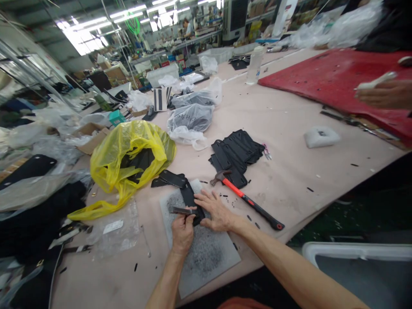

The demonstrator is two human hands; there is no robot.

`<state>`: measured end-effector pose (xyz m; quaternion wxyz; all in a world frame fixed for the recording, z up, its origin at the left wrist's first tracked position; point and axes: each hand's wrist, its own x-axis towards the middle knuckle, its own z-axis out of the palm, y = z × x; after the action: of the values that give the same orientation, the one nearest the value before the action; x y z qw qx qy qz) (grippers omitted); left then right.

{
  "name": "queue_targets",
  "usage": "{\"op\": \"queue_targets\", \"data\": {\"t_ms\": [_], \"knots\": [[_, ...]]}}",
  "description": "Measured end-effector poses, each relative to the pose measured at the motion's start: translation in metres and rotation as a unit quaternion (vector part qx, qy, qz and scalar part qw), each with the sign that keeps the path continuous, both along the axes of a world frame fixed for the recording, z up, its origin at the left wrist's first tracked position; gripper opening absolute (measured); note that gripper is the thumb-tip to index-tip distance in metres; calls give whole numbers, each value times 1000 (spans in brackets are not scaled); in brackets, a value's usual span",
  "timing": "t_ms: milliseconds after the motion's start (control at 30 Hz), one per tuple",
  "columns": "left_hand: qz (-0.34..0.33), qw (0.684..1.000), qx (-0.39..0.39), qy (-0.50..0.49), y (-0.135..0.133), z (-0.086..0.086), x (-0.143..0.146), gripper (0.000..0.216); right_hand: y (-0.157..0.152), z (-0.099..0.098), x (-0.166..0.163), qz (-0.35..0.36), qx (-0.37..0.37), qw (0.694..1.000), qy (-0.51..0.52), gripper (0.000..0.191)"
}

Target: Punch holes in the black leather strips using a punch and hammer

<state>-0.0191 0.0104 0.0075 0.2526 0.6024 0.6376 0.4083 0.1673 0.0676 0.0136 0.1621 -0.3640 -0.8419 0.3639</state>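
My left hand (pixel 183 234) is closed, thumb and fingers pinching a dark metal punch (pixel 180 210) over a black leather piece (pixel 188 195). Its working end is partly hidden by my fingers. My right hand (pixel 216 211) lies with fingers spread, pressing on the same piece. Under both is a grey speckled board (pixel 206 262). Several more black pieces (pixel 172 177) lie at the board's far edge. A claw hammer (pixel 241 195) with a red and black handle rests right of my right hand, its head near a pile of black pieces (pixel 236 150).
A yellow plastic bag (pixel 128 141) with black material stands at the left. Behind it are clear bags (pixel 189 118). Pink-handled snips (pixel 267 151), a white block (pixel 322 137) and a red mat (pixel 337 77) lie right. Another person's hand (pixel 386 94) holds something white there.
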Motion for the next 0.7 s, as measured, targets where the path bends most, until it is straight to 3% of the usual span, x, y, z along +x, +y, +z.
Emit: {"op": "queue_targets", "data": {"t_ms": [700], "knots": [[5, 999, -27, 46, -5, 5, 1, 27, 3, 2, 6, 4, -13, 1000, 19, 80]]}}
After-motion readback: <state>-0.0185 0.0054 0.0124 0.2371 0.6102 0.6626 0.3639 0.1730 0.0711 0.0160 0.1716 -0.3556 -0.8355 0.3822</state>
